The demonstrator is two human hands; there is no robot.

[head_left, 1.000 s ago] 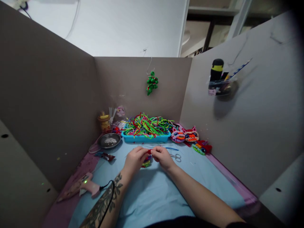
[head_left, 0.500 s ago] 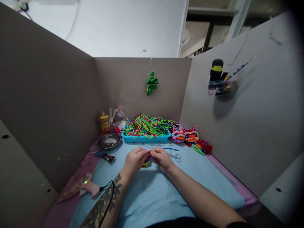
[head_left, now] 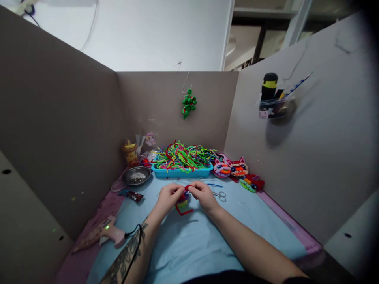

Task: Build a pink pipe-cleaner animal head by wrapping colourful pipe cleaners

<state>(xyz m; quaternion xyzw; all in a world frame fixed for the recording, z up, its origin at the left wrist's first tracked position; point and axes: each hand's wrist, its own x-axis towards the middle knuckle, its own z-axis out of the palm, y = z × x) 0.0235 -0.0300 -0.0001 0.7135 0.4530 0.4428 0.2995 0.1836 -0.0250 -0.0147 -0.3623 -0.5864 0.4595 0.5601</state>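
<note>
Between my two hands is a red pipe cleaner, pinched at its upper part, with a bent tail hanging down below. My left hand grips it from the left with thumb and fingertips. From the right, my right hand pinches the same red piece, close to the other fingertips. Just under the fingers shows a small colourful pipe-cleaner piece, yellow-green, purple and red; the hands partly cover it, and I cannot tell whether the red strand is joined to it. Scissors lie right of my right hand.
A blue tray heaped with pipe cleaners stands at the back. Finished-looking fuzzy faces lie to its right. At left are a metal dish and a pink glue gun, its black cord crossing my left forearm. Panels enclose three sides.
My hands have drawn slightly apart, and more of the red pipe cleaner shows between them. Its bent tail now hangs below, and the colourful piece is less covered.
</note>
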